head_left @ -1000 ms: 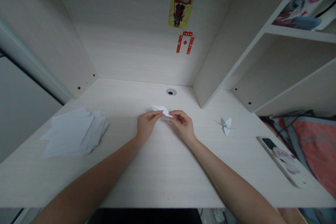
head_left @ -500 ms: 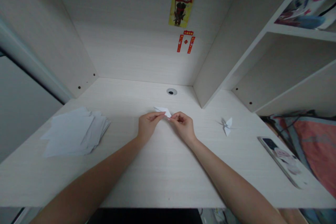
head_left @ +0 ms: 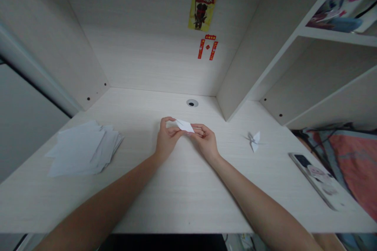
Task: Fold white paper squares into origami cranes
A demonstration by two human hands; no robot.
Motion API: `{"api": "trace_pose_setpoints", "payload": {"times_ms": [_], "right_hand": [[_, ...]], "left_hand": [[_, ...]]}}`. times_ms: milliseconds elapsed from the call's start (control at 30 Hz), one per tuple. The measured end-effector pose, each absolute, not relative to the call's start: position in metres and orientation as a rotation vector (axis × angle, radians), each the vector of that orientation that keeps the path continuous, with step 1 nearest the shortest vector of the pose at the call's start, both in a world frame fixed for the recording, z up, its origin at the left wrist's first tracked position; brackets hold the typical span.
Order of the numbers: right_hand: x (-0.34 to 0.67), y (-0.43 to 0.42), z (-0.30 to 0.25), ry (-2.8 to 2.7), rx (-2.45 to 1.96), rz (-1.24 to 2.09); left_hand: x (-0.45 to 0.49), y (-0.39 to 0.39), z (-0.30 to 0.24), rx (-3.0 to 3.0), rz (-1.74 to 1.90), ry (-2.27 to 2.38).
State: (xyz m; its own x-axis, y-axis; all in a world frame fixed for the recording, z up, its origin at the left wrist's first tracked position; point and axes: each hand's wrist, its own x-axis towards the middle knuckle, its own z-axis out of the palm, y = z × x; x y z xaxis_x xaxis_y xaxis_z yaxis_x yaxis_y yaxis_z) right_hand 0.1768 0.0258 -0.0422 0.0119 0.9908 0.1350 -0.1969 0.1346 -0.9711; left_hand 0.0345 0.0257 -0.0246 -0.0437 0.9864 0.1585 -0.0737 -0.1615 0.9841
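Note:
A small folded piece of white paper (head_left: 185, 126) is held between both hands over the middle of the desk. My left hand (head_left: 167, 136) grips its left side, the index finger bent round the far left corner and the thumb at the near edge. My right hand (head_left: 205, 140) pinches the near right corner between thumb and fingers. The paper looks like a flat, slanted diamond. To the right, apart from both hands, a folded paper crane (head_left: 255, 141) stands on the desk.
A loose stack of white paper sheets (head_left: 81, 149) lies on the left of the desk (head_left: 182, 196). A phone (head_left: 313, 180) lies near the right edge. Behind the hands is a round cable hole (head_left: 192, 103). An upright panel (head_left: 250, 47) and shelves rise at the right.
My left index finger has moved from the near pinch to the paper's far left corner. The paper has tilted and shows more of its flat face. My right hand has barely moved.

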Motion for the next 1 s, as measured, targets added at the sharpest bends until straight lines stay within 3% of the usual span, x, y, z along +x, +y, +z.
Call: {"api": "trace_pose_setpoints", "payload": {"times_ms": [1000], "right_hand": [[0.175, 0.024, -0.038, -1.114, -1.041, 1.222]], "left_hand": [[0.033, 0.029, -0.024, 1.277, 1.228, 1.165]]}}
